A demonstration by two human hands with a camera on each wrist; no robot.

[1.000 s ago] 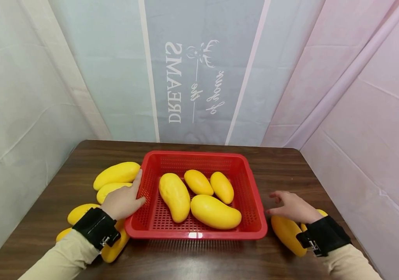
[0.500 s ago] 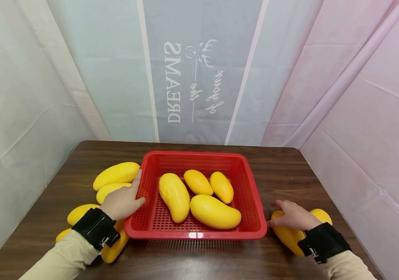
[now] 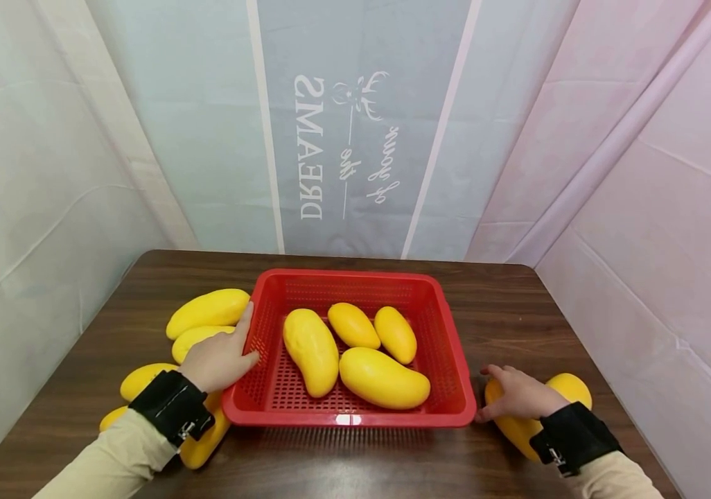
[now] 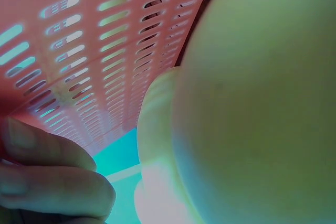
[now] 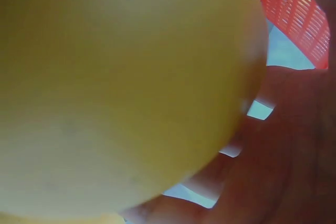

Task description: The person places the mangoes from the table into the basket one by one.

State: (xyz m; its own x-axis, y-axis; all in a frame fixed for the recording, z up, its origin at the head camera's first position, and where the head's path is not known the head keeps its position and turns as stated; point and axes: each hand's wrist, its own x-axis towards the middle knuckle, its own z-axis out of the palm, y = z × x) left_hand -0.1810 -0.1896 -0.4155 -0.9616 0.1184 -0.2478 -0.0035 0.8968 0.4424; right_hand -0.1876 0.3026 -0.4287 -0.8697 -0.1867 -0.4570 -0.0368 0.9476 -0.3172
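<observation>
A red plastic basket point(image 3: 405, 418) stands mid-table with several yellow mangoes in it, among them a large one point(image 3: 312, 352) at the left. My left hand point(image 3: 215, 362) grips the basket's left rim, thumb inside and fingers outside. In the left wrist view those fingers point(image 4: 58, 187) lie curled by the slotted wall. To the right of the basket, my right hand point(image 3: 525, 394) holds a mango point(image 3: 522, 438) from above. The right wrist view has that mango point(image 5: 131, 93) filling most of the frame, with the fingers bent around its far side.
Several mangoes lie left of the basket, one at the back point(image 3: 206, 313) and one under the left wrist point(image 3: 202, 447). Another mango point(image 3: 570, 389) is behind the right wrist. The brown table point(image 3: 355, 461) is enclosed by cloth walls point(image 3: 661, 277).
My right hand has come down onto the mango to the right of the basket and closed its fingers around it. The left hand and the basket have not moved.
</observation>
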